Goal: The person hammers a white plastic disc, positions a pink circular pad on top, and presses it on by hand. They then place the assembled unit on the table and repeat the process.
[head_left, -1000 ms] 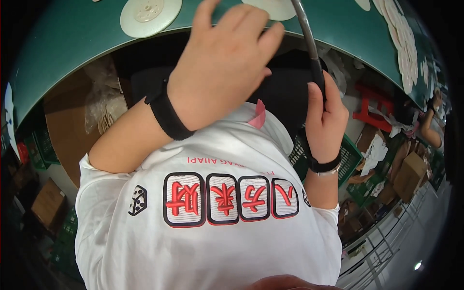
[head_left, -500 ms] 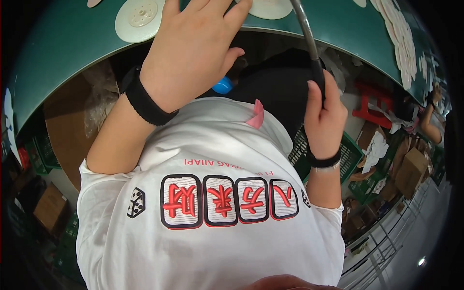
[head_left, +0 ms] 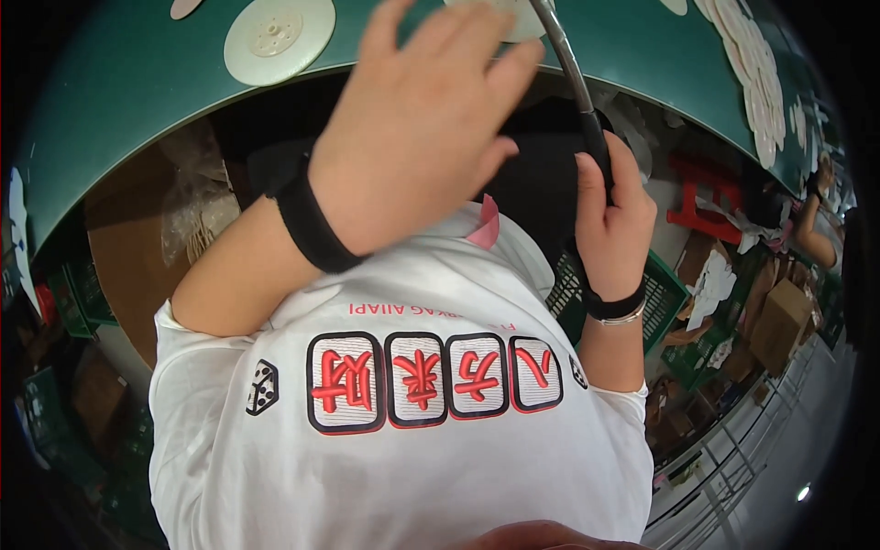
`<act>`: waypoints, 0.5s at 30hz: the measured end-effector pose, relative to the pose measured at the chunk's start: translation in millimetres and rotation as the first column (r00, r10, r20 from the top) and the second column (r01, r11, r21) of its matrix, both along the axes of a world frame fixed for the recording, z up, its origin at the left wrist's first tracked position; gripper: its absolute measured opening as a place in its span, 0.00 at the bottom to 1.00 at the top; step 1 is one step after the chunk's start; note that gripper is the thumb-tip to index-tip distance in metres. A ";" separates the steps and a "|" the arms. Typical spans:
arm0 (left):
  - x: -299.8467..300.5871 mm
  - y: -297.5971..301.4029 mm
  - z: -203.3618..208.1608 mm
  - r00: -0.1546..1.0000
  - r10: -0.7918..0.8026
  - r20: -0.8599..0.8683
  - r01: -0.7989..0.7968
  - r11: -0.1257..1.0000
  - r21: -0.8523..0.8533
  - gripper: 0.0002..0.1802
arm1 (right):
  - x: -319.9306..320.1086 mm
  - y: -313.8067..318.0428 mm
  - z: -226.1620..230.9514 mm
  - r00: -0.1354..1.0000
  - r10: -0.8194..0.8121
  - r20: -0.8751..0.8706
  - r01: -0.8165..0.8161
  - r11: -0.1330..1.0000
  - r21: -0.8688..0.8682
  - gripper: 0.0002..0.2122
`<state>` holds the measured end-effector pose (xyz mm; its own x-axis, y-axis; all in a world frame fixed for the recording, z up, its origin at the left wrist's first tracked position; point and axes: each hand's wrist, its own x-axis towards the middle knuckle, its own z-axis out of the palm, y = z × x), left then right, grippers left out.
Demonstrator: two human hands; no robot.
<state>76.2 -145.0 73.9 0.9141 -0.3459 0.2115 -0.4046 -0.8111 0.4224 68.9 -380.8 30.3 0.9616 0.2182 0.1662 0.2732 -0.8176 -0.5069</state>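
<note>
My right hand (head_left: 616, 220) is wrapped round the black grip of a metal-shafted tool (head_left: 570, 69). The shaft rises past the table edge, and its far end is out of the picture. My left hand (head_left: 412, 147), slightly blurred, hovers near the table's front edge with fingers apart and nothing seen in it. Behind its fingertips lies a pale round disc (head_left: 527, 26), partly covered by the hand and the tool. Another cream disc (head_left: 280, 41) with a raised, holed centre rests on the green table (head_left: 137, 115) to the left.
A row of overlapping cream discs (head_left: 752, 82) runs along the table's right side. Below stand a red stool (head_left: 701, 192), a green crate (head_left: 662, 298) and a cardboard box (head_left: 779, 321). At far right another person's arm (head_left: 819, 225) shows. A plastic bag (head_left: 197, 206) hangs at left.
My left hand has moved right, and slightly down, toward the tool. The tool's shaft has tilted a little to the left, with my right hand nearly in place.
</note>
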 end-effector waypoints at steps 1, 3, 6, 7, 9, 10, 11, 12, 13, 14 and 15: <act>5.7 3.1 -13.6 1.000 -0.003 0.006 0.003 1.000 -0.001 0.36 | 0.7 -2.8 4.5 0.998 -0.006 -0.057 0.010 0.998 0.062 0.14; 26.7 19.9 -65.5 0.859 0.034 0.511 -0.033 0.999 -0.010 0.36 | 0.6 -7.2 10.2 0.993 0.004 -0.115 0.011 0.992 0.129 0.14; 22.9 17.4 -47.4 0.844 0.013 0.536 -0.078 0.992 0.099 0.36 | -3.4 -15.0 9.7 0.981 -0.040 0.189 -0.016 0.958 0.286 0.14; 15.7 11.9 -20.6 0.946 0.008 0.324 -0.086 0.970 0.226 0.36 | -4.5 -15.5 4.5 0.982 -0.048 0.184 -0.007 0.958 0.286 0.14; 10.5 10.2 -7.5 0.994 0.041 0.098 -0.074 0.933 0.352 0.35 | -0.5 -13.8 -6.9 0.946 -0.009 0.323 -0.020 0.996 0.086 0.15; 10.6 10.4 -9.1 0.994 0.045 0.103 -0.079 0.933 0.352 0.35 | 0.8 -13.1 -9.8 0.921 0.022 0.388 -0.017 1.000 -0.017 0.15; 10.1 11.5 -10.9 0.993 0.051 0.104 -0.085 0.933 0.349 0.35 | 0.5 -10.2 -5.4 0.923 0.028 0.384 -0.022 1.000 -0.019 0.15; 9.5 12.2 -12.3 0.993 0.057 0.106 -0.091 0.933 0.348 0.34 | 0.1 -5.6 4.0 0.959 0.043 0.282 -0.034 0.999 -0.040 0.15; 9.6 12.9 -13.4 0.993 0.058 0.102 -0.091 0.933 0.347 0.34 | -0.4 -0.9 12.5 0.983 0.053 0.178 -0.044 0.997 -0.058 0.15; 9.6 13.4 -14.3 0.991 0.056 0.120 -0.094 0.935 0.343 0.34 | -1.0 1.5 15.8 0.996 0.061 0.071 -0.055 0.996 -0.075 0.16; 9.5 13.7 -15.3 0.989 0.054 0.137 -0.097 0.936 0.338 0.34 | -3.0 0.3 11.0 0.996 0.062 0.067 -0.057 0.996 -0.075 0.16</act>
<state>85.7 -131.3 58.7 0.9147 -0.3484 0.2050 -0.3676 -0.9278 0.0634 65.9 -380.5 41.3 0.9335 0.2884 0.2131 0.3544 -0.8331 -0.4247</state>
